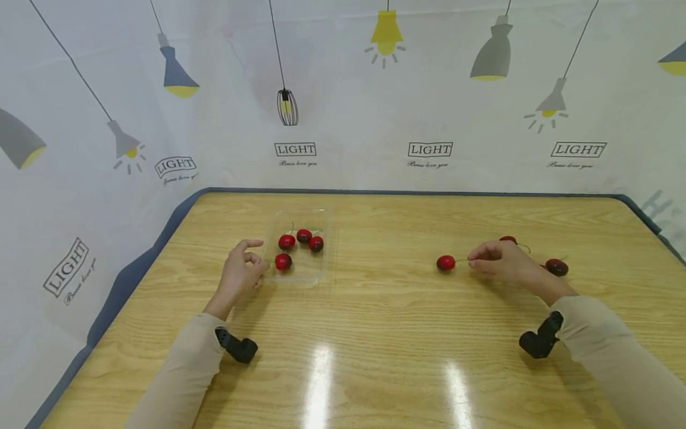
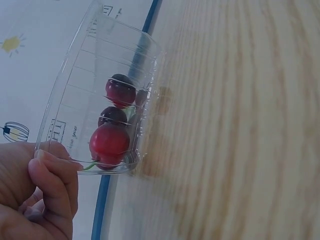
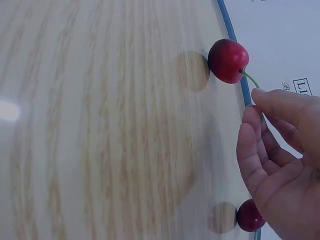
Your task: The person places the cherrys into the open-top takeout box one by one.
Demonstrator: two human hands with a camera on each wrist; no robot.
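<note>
On the left, a clear plastic container (image 1: 326, 262) holds several dark red cherries (image 1: 286, 241). My left hand (image 1: 243, 271) is at its left side, pinching the rim of the container (image 2: 65, 95) between thumb and fingers. One cherry (image 2: 110, 144) lies close to those fingers, its green stem pointing at them. On the right, my right hand (image 1: 498, 262) pinches the thin stem of a cherry (image 1: 446, 263) between thumb and fingertips. In the right wrist view that cherry (image 3: 228, 61) hangs off the stem's end, beside its reflection on the table.
Beyond and beside the right hand lie more cherries: one dark cherry (image 1: 557, 267) by the wrist and a partly hidden cherry (image 1: 508, 240) behind the fingers. The wooden table (image 1: 386, 322) has a blue edge, with a lamp-print curtain (image 1: 354, 119) behind it.
</note>
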